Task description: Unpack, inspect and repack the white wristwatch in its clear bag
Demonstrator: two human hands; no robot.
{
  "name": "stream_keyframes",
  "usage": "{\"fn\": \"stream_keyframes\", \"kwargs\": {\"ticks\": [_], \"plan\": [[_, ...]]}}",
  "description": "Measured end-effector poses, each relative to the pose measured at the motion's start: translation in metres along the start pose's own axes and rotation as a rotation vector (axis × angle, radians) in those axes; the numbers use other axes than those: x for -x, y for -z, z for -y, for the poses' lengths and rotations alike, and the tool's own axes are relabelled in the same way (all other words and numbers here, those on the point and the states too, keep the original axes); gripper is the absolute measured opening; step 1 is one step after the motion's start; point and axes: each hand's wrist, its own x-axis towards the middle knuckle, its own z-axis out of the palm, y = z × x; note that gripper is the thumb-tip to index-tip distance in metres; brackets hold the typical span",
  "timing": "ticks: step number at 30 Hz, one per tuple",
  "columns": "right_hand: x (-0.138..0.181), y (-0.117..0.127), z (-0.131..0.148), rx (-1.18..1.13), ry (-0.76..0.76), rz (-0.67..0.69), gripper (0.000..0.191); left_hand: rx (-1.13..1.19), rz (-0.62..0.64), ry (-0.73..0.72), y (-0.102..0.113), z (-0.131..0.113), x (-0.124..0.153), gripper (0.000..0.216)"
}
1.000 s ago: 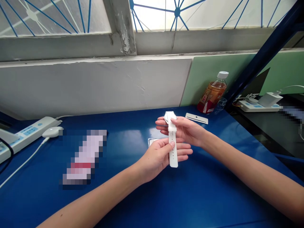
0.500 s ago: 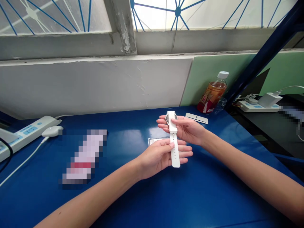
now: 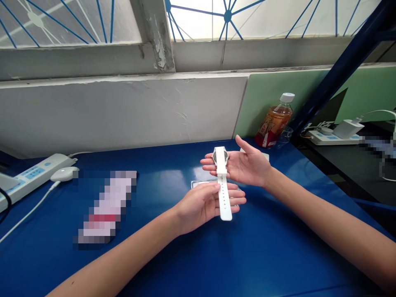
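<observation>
A white wristwatch [image 3: 221, 167] lies lengthwise across both my hands, its strap pointing toward me. My left hand [image 3: 204, 204], palm up, pinches the punched strap between thumb and outstretched fingers. Beyond it, my right hand [image 3: 247, 165] is open and flat, its fingers under the watch case and its thumb raised clear of the watch. White strap covers most of the case, so the dial does not show. A clear packet [image 3: 195, 183] is partly visible on the table behind my left hand.
On the blue table [image 3: 173, 264] lies a blurred-out phone-like slab [image 3: 108, 206]. A power strip [image 3: 37, 173] and a white round charger [image 3: 64, 173] sit at left. A drink bottle [image 3: 274, 121] stands at the back right, near a white card [image 3: 264, 156] mostly behind my right hand.
My right thumb has lifted off the watch, and that hand has opened out flat beneath it. My left hand keeps its hold on the strap. The view has shifted slightly.
</observation>
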Motion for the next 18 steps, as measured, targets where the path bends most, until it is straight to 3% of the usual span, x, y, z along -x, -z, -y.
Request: {"fn": "stream_keyframes", "kwargs": {"ticks": [11,18], "plan": [[-0.0018,0.0015,-0.0025,0.010,0.019,-0.010,0.081,-0.015,0.017,0.041,0.0007,-0.0002,-0.0017,0.039],[-0.0003,0.0016,-0.0020,-0.001,0.020,-0.002,0.079,0.052,0.011,0.040,-0.0004,-0.0029,-0.0011,0.061]]}}
